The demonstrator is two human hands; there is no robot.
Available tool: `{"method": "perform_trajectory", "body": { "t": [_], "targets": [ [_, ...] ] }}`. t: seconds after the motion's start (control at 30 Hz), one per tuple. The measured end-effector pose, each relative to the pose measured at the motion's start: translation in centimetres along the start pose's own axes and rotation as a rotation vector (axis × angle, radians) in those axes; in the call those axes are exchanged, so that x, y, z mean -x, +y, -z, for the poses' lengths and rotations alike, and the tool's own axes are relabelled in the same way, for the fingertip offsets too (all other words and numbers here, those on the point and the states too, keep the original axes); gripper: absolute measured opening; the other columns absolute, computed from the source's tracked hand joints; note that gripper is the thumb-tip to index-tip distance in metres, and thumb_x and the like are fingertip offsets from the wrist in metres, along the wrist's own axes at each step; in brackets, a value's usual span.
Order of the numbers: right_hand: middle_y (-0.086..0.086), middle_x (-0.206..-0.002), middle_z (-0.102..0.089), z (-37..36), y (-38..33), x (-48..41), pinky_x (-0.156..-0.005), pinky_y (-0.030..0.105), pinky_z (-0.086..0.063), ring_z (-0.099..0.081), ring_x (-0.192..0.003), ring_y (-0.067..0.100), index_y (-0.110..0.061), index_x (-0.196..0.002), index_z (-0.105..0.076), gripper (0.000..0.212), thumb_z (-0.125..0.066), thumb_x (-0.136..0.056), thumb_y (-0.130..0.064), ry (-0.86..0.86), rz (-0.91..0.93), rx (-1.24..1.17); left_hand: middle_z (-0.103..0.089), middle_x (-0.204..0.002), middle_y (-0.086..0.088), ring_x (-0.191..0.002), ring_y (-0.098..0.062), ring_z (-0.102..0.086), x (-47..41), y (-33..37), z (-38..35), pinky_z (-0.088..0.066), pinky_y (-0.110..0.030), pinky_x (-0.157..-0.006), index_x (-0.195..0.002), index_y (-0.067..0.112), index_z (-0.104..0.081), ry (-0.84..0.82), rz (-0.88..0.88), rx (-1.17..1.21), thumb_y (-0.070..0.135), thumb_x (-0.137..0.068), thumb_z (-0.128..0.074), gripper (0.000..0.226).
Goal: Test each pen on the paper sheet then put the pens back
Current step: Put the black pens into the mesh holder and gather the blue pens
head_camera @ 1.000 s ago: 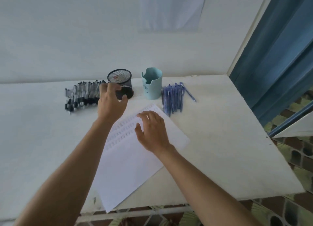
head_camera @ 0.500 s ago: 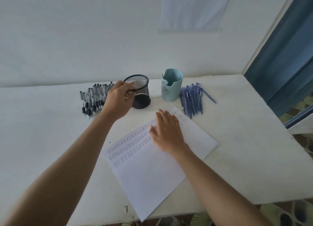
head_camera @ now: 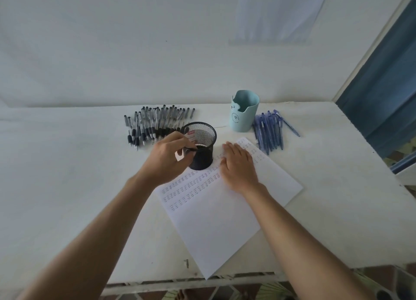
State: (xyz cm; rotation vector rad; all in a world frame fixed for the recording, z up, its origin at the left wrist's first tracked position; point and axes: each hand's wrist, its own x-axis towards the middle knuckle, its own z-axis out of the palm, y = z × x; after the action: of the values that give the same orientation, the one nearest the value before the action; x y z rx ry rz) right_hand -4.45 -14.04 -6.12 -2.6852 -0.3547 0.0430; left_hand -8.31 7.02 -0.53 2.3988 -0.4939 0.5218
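My left hand [head_camera: 167,159] grips the near rim of the black mesh pen cup [head_camera: 203,146], which stands at the top edge of the paper sheet [head_camera: 216,214]. Several rows of small pen marks run across the upper part of the sheet. Flat on the sheet to the right of the cup lies my right hand [head_camera: 238,167], fingers straight, pressing the paper down. A pile of black pens [head_camera: 155,124] lies behind and to the left of the cup. Blue pens [head_camera: 270,128] lie in a row beside the light blue pen cup [head_camera: 244,110].
The white table [head_camera: 67,176] meets a white wall at the back. Its front edge [head_camera: 202,281] is close to me and its right edge [head_camera: 371,153] borders a blue door. A small dark mark [head_camera: 186,263] sits near the front edge.
My left hand has drawn the black mesh cup nearer to me, from beside the black pens to the top edge of the paper. My right hand stays flat on the sheet.
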Motion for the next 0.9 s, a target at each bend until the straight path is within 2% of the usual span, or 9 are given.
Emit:
{"method": "perform_trajectory", "body": {
  "t": [0.2,0.3,0.37,0.47,0.57,0.63,0.7,0.8,0.9],
  "targets": [
    [0.009,-0.135,-0.06,2.8,-2.6,0.4,-0.108,0.04,-0.038,-0.051,-0.127,0.027,-0.009,-0.132,-0.057,0.04,-0.049,-0.093,-0.015,0.264,-0.134,-0.513,-0.057,-0.102,0.01,-0.075,-0.005,-0.053,-0.1,-0.1,0.6,-0.039,-0.006,-0.068,-0.107,0.018,-0.074,-0.027,0.006,0.004,0.021,-0.086,-0.071,0.021],
    [0.005,-0.116,-0.069,4.6,-6.1,1.0,-0.096,0.042,-0.044,-0.058,-0.111,0.028,-0.011,-0.115,-0.066,0.037,-0.05,-0.083,-0.021,0.523,0.01,-0.447,-0.058,-0.102,0.009,-0.071,-0.009,-0.051,-0.1,0.0,1.4,-0.039,-0.008,-0.069,-0.107,0.021,-0.074,0.066,0.012,0.043,0.027,-0.088,-0.064,0.023],
    [0.001,-0.104,-0.072,5.2,-8.6,1.2,-0.09,0.041,-0.047,-0.061,-0.101,0.027,-0.014,-0.105,-0.07,0.031,-0.051,-0.081,-0.021,0.57,0.151,-0.384,-0.059,-0.093,0.01,-0.069,-0.007,-0.05,-0.3,-0.1,2.2,-0.038,-0.008,-0.067,-0.101,0.019,-0.076,0.135,0.025,0.075,0.024,-0.088,-0.062,0.02],
    [-0.001,-0.092,-0.073,4.6,-12.6,0.7,-0.086,0.04,-0.049,-0.063,-0.09,0.023,-0.014,-0.096,-0.072,0.024,-0.055,-0.079,-0.014,0.478,0.294,-0.408,-0.057,-0.076,0.017,-0.066,-0.002,-0.051,-0.2,-1.4,4.0,-0.038,-0.01,-0.064,-0.091,0.021,-0.074,0.196,0.114,0.073,0.014,-0.086,-0.063,0.015],
    [0.005,-0.094,-0.072,2.7,-16.1,-0.3,-0.087,0.04,-0.052,-0.065,-0.091,0.022,-0.008,-0.099,-0.071,0.026,-0.052,-0.082,-0.001,0.306,0.347,-0.494,-0.059,-0.066,0.014,-0.063,0.002,-0.054,0.2,-4.1,5.8,-0.041,-0.015,-0.064,-0.081,0.03,-0.068,0.154,0.316,0.017,0.013,-0.087,-0.064,0.018],
    [0.01,-0.106,-0.071,1.5,-18.3,-1.1,-0.094,0.033,-0.05,-0.065,-0.1,0.021,-0.003,-0.107,-0.069,0.031,-0.049,-0.086,0.007,0.163,0.276,-0.589,-0.064,-0.07,0.012,-0.07,-0.003,-0.059,0.3,-6.3,6.7,-0.044,-0.021,-0.071,-0.081,0.029,-0.067,0.133,0.502,-0.017,0.014,-0.087,-0.063,0.017],
    [0.014,-0.116,-0.068,0.5,-19.9,-2.2,-0.098,0.024,-0.043,-0.061,-0.11,0.022,0.002,-0.115,-0.066,0.035,-0.046,-0.088,0.01,0.077,0.154,-0.667,-0.068,-0.088,0.003,-0.09,-0.02,-0.063,0.2,-9.2,7.4,-0.043,-0.028,-0.082,-0.093,0.019,-0.068,0.155,0.686,-0.035,0.02,-0.089,-0.064,0.006],
    [0.017,-0.124,-0.064,-1.6,-20.7,-4.6,-0.103,0.029,-0.034,-0.054,-0.12,0.027,0.003,-0.121,-0.062,0.039,-0.047,-0.086,0.01,0.146,0.013,-0.61,-0.063,-0.116,-0.009,-0.119,-0.028,-0.052,-0.6,-12.5,8.1,-0.039,-0.036,-0.098,-0.117,0.007,-0.061,0.083,0.904,-0.034,0.048,-0.089,-0.066,0.05],
    [0.013,-0.128,-0.06,-3.7,-20.2,-7.2,-0.107,0.033,-0.028,-0.047,-0.127,0.03,-0.003,-0.124,-0.059,0.042,-0.048,-0.085,0.007,0.28,-0.129,-0.52,-0.052,-0.136,-0.016,-0.132,-0.031,-0.043,-2.1,-13.8,8.4,-0.039,-0.039,-0.103,-0.136,0.0,-0.046,-0.034,0.98,-0.041,0.07,-0.081,-0.062,0.09]
  ]
}}
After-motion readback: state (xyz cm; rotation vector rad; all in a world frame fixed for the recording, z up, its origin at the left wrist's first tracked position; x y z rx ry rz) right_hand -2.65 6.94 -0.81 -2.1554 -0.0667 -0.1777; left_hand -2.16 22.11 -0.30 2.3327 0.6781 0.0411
